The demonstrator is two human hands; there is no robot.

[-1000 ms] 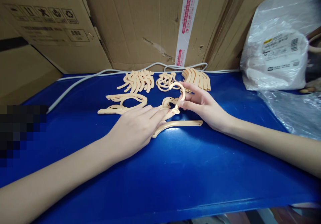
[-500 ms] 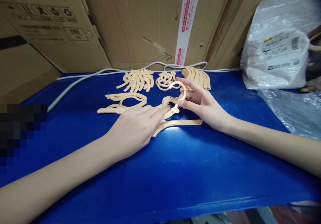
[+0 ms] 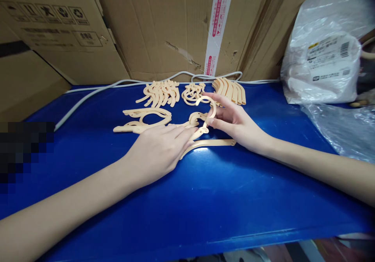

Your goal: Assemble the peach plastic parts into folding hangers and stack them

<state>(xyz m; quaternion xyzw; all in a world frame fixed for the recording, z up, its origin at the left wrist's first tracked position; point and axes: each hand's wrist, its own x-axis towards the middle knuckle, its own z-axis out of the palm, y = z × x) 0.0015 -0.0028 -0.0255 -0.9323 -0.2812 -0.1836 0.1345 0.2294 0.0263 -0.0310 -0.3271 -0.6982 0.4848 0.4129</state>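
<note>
Head view: nearest, the left hand [image 3: 159,148] covered a cream arm piece [image 3: 198,133], its grip hidden; the right hand [image 3: 234,123] pinched a curved hook [image 3: 214,106] at that piece's end, apparently mid-joining; left, a looped set [image 3: 146,111] looked assembled; far, the left pile [image 3: 162,94], middle pile [image 3: 193,91] and right row [image 3: 230,92] lay unjoined.

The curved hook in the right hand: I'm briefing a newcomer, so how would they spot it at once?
Over the blue table, find the right hand. Its fingers grip the pale hook, open side facing left. Unlike the curved pieces heaped behind it, this one is hand-held.
</note>
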